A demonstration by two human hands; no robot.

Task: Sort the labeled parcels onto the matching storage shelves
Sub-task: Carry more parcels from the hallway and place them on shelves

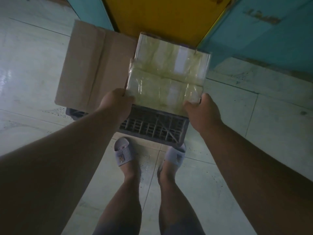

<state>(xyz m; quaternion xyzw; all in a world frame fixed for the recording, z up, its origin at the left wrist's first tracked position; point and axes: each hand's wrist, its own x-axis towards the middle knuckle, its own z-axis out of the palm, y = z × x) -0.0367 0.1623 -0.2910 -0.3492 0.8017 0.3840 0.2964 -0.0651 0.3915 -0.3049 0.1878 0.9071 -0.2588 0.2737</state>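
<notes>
I hold a flat parcel [166,72] wrapped in shiny clear tape out in front of me, above the floor. My left hand [116,103] grips its near left corner, thumb on top. My right hand [200,110] grips its near right corner, fingers curled round the edge. No label shows on the upper face. Beyond the parcel stands a yellow panel [162,16] between blue-green panels [264,34], seemingly part of the shelving.
A brown cardboard box [94,68] lies on the floor at the left, beside and partly under the parcel. A purple slatted plastic crate [152,126] sits on the tiled floor just ahead of my sandalled feet [122,152]. Pale floor tiles spread left and right.
</notes>
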